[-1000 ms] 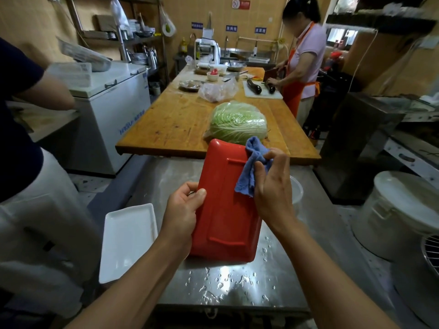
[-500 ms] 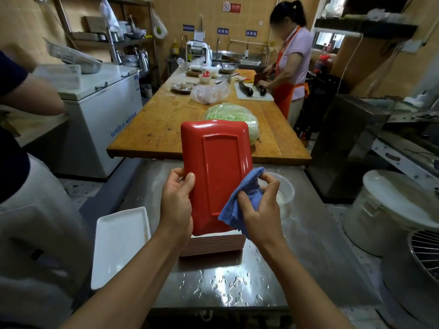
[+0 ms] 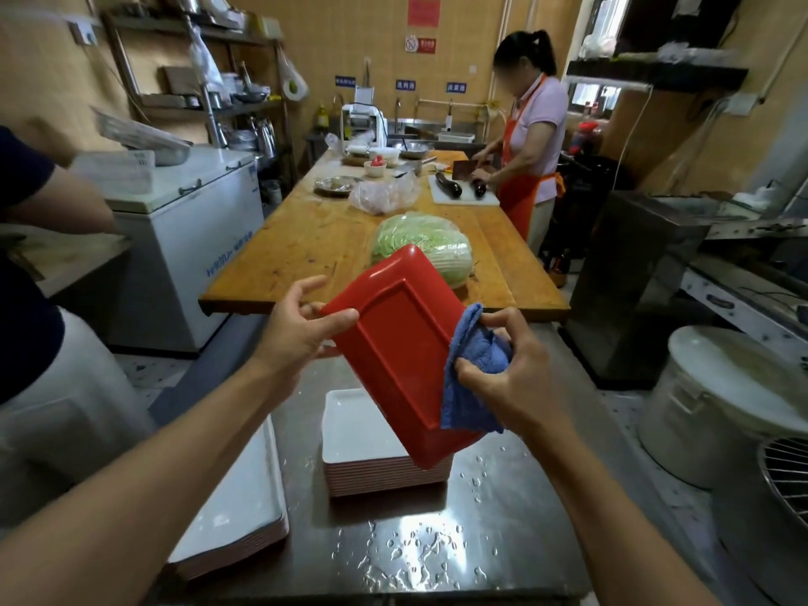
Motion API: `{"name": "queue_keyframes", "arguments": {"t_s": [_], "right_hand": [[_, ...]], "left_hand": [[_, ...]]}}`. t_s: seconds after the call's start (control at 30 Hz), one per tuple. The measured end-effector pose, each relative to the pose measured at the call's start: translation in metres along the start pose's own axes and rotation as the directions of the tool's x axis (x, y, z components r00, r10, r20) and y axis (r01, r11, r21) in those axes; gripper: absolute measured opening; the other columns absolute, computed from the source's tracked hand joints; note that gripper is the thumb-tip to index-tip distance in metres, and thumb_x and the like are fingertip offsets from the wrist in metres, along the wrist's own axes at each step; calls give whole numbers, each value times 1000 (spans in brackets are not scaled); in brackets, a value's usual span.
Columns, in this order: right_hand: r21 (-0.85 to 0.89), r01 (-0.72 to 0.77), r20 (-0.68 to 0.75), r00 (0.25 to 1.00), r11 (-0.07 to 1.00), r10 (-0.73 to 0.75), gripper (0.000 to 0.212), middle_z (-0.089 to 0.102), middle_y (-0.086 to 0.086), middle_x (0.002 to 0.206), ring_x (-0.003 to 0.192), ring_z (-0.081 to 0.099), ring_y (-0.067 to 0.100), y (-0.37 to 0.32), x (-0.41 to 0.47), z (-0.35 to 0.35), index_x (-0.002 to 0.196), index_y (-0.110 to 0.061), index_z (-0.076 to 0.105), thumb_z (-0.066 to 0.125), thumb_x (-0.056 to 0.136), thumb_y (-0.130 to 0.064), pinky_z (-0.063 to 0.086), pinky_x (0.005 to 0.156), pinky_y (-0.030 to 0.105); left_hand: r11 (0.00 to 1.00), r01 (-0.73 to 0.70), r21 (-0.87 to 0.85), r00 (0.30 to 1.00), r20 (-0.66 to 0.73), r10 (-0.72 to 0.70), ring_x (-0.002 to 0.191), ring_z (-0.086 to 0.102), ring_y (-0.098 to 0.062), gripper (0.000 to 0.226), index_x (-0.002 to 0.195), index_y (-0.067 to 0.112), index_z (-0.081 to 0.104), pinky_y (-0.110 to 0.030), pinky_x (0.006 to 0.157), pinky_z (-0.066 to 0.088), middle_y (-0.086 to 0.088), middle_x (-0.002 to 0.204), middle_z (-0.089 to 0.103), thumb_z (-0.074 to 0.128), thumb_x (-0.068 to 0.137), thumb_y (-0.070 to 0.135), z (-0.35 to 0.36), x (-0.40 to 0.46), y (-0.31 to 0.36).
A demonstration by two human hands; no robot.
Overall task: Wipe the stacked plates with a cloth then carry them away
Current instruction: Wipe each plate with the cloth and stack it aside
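On the wet steel counter (image 3: 503, 518) the plate stack (image 3: 376, 470) waits unwiped below the red plate (image 3: 402, 352), which the left hand (image 3: 301, 330) grips while the right hand (image 3: 511, 373) pinches a blue cloth (image 3: 472, 369) round its edge.

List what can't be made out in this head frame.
- Red plate: white inner face turned away.
- Plate stack: right part hidden by the red plate.
- Left stack: near end covered by the left forearm.
- Blue cloth: contact side hidden.
- Wall signs: too small.

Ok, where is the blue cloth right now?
In the head view, right of centre: the crumpled blue cloth is gripped by the right hand against the red rectangular plate's right edge, above the stacked plates.
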State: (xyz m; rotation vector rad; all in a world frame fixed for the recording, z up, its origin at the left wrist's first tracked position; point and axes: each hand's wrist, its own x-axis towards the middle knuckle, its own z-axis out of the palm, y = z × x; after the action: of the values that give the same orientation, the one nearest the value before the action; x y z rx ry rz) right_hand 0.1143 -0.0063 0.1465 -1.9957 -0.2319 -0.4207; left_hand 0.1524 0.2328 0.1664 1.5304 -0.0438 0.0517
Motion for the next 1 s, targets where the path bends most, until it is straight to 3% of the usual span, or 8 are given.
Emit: {"name": "queue_keyframes", "arguments": {"t_s": [0.13, 0.23, 0.37, 0.5, 0.7, 0.8, 0.9, 1.0], "right_hand": [[-142, 70, 101, 993, 987, -56, 38, 65, -14, 78, 65, 65, 3, 0, 7, -16, 92, -33, 49, 76, 69, -19, 54, 57, 23], [-174, 74, 197, 980, 982, -39, 39, 62, -25, 73, 65, 61, -2, 0, 12, -21, 92, -36, 51, 76, 68, -19, 47, 55, 13], [-230, 106, 201, 978, 967, -60, 38, 62, -12, 92, 80, 61, 11, -2, 16, -16, 103, -31, 56, 74, 70, -22, 52, 68, 33], [-301, 227, 205, 964, 926, -169, 43, 57, 1, 111, 96, 55, 18, -19, 24, 4, 117, -26, 53, 69, 76, -26, 50, 80, 40], [-443, 344, 197, 938, 828, -284, 53, 52, 4, 116, 102, 51, 18, -34, 29, 31, 128, -20, 49, 49, 80, -42, 43, 77, 32], [-464, 317, 205, 947, 827, -248, 50, 53, 5, 115, 101, 51, 21, -15, 21, 19, 128, -17, 51, 47, 83, -41, 42, 79, 32], [-409, 241, 154, 969, 880, -194, 46, 50, 8, 115, 102, 47, 23, 1, 13, 12, 125, -13, 51, 47, 85, -34, 41, 86, 35], [-411, 241, 110, 971, 879, -214, 48, 44, 8, 125, 110, 41, 22, 7, 9, 18, 131, -11, 47, 45, 86, -28, 31, 92, 23]], "left_hand": [[973, 62, 223, 968, 225, -113, 84, 71, -26, 59, 111, 18, 60, -38, 76, 58, -10, 95, 71, 83, 57, 25, -6, 6, 2], [957, 65, 282, 918, 359, -169, 88, 71, -21, 63, 114, 20, 62, -28, 72, 58, -5, 100, 73, 87, 56, 17, -1, 0, 0], [990, 54, 131, 954, 287, -90, 87, 70, -20, 59, 109, 19, 62, -28, 70, 58, -5, 98, 72, 82, 54, 12, 4, -13, -4], [999, 3, 50, 976, 217, -13, 75, 70, -13, 52, 103, 18, 62, -24, 61, 57, 0, 85, 73, 81, 60, -3, 6, -20, -5], [1000, -7, 14, 989, 148, 5, 74, 70, -15, 52, 103, 17, 64, -27, 63, 58, 1, 82, 73, 80, 55, 5, 4, -25, -2], [999, 37, 3, 993, 114, -37, 84, 70, -23, 55, 102, 20, 65, -35, 75, 58, -5, 94, 73, 84, 52, 6, -12, -26, -3], [996, 76, -45, 993, 94, -72, 92, 69, -29, 45, 100, 21, 65, -39, 80, 56, -8, 101, 71, 74, 58, 12, -18, -29, -5], [989, 116, -87, 991, 70, -110, 91, 68, -29, 42, 100, 20, 64, -38, 79, 57, -10, 103, 70, 71, 59, 12, -15, -28, -7]]}}
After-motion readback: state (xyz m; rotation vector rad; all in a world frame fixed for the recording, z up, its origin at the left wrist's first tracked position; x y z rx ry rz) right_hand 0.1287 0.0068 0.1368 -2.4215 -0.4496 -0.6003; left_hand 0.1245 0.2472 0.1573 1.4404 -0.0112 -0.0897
